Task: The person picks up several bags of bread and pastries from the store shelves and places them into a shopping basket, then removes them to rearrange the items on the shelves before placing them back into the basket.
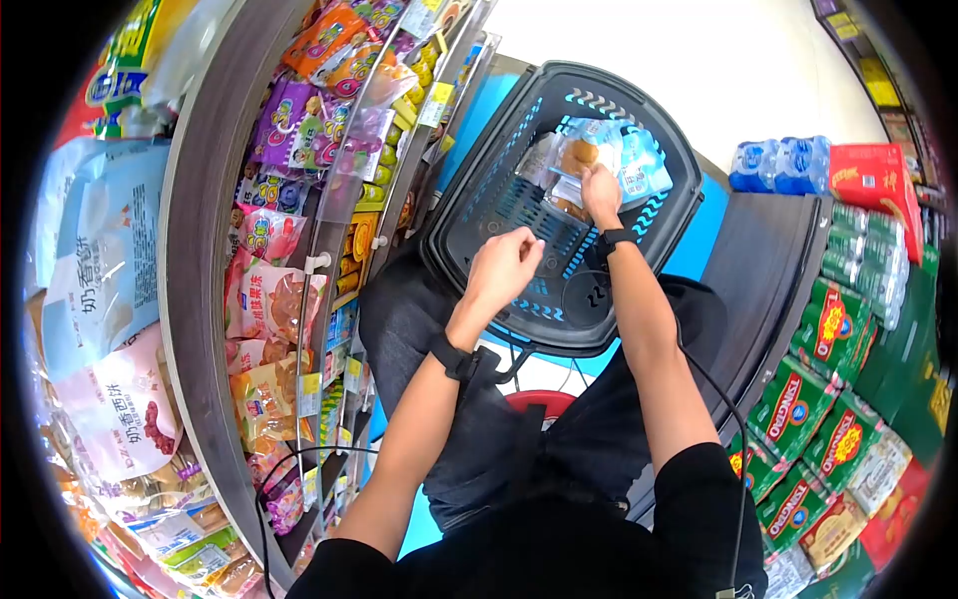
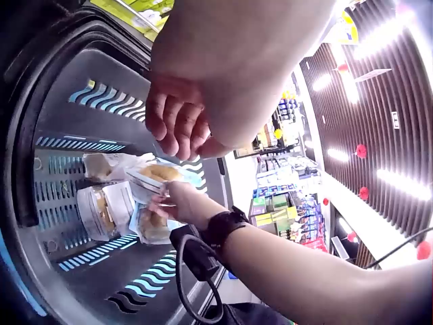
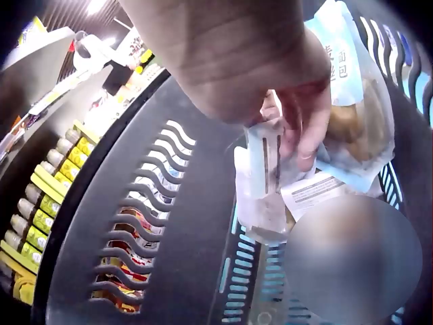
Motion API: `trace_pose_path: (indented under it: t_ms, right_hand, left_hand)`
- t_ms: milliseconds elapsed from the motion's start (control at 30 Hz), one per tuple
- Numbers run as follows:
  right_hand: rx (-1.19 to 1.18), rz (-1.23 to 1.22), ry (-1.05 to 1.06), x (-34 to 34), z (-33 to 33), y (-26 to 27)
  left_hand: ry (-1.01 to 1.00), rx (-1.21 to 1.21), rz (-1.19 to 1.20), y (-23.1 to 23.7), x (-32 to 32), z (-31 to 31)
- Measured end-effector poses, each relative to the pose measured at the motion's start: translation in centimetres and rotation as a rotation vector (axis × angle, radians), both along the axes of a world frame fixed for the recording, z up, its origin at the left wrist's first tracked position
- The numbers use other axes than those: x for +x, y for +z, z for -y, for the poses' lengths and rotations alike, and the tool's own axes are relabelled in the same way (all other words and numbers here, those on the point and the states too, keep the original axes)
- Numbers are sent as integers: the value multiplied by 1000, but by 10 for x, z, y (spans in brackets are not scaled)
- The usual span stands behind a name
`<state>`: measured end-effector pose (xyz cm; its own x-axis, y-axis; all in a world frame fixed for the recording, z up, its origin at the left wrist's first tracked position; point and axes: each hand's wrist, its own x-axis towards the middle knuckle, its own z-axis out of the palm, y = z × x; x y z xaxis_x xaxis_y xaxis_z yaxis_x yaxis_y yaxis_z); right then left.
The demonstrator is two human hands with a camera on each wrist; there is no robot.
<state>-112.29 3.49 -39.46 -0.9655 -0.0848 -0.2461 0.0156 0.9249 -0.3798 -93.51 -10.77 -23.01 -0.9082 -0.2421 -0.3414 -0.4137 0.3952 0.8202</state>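
Observation:
A black shopping basket (image 1: pixel 474 235) sits in front of the person's knees, with several packaged breads inside. My right hand (image 1: pixel 601 195) reaches into it and pinches a clear bread package (image 1: pixel 579 155) by its edge; in the right wrist view, a pale blue and white strip of this wrapper shows beside the fingers. A bread bag with a light blue label (image 3: pixel 358 108) lies right beside that hand. Another bread package (image 2: pixel 101 210) is on the basket floor in the left wrist view. My left hand (image 1: pixel 504 265) hovers over the basket's near left side, fingers loosely curled, holding nothing.
Shelves of bagged snacks (image 1: pixel 274 290) line the left side, close to the basket's rim. At the right, a dark ledge (image 1: pixel 763 260) carries green beer cartons (image 1: pixel 788 404) and wrapped blue bottles (image 1: pixel 778 165). A cable (image 1: pixel 714 384) runs along the right arm.

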Motion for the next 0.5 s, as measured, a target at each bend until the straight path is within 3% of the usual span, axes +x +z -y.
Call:
trace_pose_path:
  t_ms: [67, 133, 233, 433, 500]
  right_hand:
    - [-314, 163, -115, -3, -5, -18]
    - [-635, 320, -244, 7, -7, -1]
    - [-918, 310, -144, 23, -18, 25]
    - [-1194, 393, 198, 75, -32, 138]
    - [-1166, 421, 282, 92, -32, 180]
  left_hand:
    - [-27, -37, -25, 4, 1, 0]
    - [-36, -19, -38, 7, 4, 2]
    - [-31, -12, -95, 8, 8, 7]
    - [242, 17, -332, 25, 15, 14]
    - [287, 179, -428, 29, 20, 16]
